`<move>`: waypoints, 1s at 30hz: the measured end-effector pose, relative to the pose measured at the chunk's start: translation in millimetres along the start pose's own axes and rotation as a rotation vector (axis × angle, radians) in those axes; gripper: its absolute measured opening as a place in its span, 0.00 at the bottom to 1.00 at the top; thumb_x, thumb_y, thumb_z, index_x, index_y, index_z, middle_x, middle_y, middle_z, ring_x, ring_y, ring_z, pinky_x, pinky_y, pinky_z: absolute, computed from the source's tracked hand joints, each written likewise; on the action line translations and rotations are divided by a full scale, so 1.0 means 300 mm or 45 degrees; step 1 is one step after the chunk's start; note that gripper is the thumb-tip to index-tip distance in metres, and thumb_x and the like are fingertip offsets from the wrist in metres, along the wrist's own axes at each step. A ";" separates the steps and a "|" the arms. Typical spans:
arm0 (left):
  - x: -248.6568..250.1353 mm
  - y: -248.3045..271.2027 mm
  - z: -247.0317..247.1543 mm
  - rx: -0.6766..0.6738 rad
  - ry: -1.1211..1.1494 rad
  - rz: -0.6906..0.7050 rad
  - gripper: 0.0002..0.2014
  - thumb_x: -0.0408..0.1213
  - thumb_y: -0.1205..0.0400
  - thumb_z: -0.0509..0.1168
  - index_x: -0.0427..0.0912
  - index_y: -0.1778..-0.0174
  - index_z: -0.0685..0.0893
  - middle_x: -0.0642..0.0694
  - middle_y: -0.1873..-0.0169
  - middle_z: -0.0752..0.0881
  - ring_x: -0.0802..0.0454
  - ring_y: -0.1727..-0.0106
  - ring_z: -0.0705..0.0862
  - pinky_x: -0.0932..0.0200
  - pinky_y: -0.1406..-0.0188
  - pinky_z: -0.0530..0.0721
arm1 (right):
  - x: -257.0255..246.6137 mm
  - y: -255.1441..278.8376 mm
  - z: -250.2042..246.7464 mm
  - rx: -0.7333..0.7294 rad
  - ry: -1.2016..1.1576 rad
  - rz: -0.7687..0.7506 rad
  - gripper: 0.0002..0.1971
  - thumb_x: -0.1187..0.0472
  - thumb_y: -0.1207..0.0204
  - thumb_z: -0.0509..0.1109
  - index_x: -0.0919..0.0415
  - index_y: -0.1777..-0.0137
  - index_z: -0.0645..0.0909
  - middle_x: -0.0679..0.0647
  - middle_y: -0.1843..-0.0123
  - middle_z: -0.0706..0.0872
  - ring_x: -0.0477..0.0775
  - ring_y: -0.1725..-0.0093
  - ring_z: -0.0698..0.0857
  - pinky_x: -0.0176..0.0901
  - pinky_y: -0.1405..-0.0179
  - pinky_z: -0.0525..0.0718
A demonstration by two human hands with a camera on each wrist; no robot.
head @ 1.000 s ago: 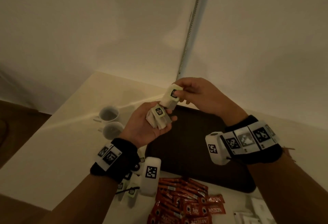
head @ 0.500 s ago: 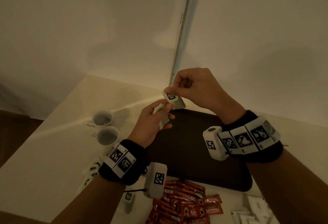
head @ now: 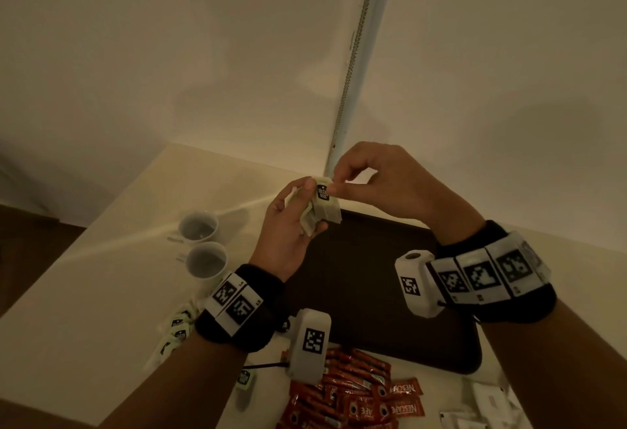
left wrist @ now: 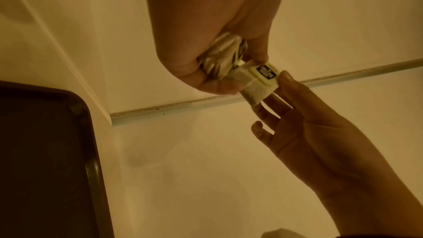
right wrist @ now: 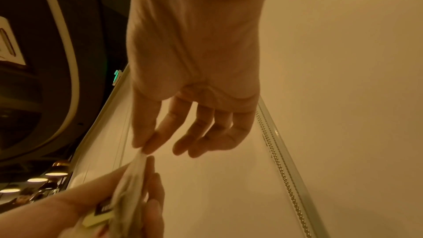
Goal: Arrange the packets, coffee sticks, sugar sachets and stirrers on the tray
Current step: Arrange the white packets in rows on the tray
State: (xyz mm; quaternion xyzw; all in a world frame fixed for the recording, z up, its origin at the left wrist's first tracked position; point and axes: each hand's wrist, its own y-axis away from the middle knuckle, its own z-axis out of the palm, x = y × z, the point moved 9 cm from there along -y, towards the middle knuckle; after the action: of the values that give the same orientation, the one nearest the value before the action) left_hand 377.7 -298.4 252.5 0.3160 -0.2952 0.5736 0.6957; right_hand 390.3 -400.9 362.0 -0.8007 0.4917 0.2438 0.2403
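Above the far left corner of the dark tray [head: 373, 279], my left hand [head: 305, 214] grips a small stack of pale tea packets [head: 310, 221]. Thumb and forefinger of my right hand [head: 334, 186] pinch the top edge of one more tea packet [head: 324, 201] with a black label, held against the front of that stack. The left wrist view shows the stack [left wrist: 222, 57] in my left hand and the labelled packet [left wrist: 258, 79] pinched by the right. In the right wrist view, my fingertips [right wrist: 146, 146] pinch the packet's upper edge [right wrist: 139, 160].
Two white cups [head: 203, 245] stand left of the tray. More tea packets [head: 176, 326] lie on the table by my left wrist. Red coffee sticks [head: 356, 394] are piled at the near edge, with white sachets [head: 481, 405] at the bottom right. A wall corner rises behind the table.
My right hand has turned its packet and brought it down against the stack in my left hand. Both hands stay raised over the tray's far corner.
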 end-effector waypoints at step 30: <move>-0.092 0.006 0.035 -0.055 -0.039 -0.063 0.10 0.44 0.25 0.67 0.49 0.49 0.83 0.51 0.56 0.89 0.57 0.57 0.87 0.63 0.68 0.83 | 0.085 -0.006 0.005 0.155 -0.510 0.146 0.11 0.66 0.29 0.76 0.57 0.47 0.84 0.60 0.58 0.84 0.53 0.67 0.87 0.38 0.65 0.87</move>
State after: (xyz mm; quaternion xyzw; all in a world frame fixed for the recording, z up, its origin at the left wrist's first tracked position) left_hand 370.8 -323.2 237.8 0.3169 -0.3102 0.5447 0.7118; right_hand 401.9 -416.2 345.2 -0.6911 0.4926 0.3811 0.3668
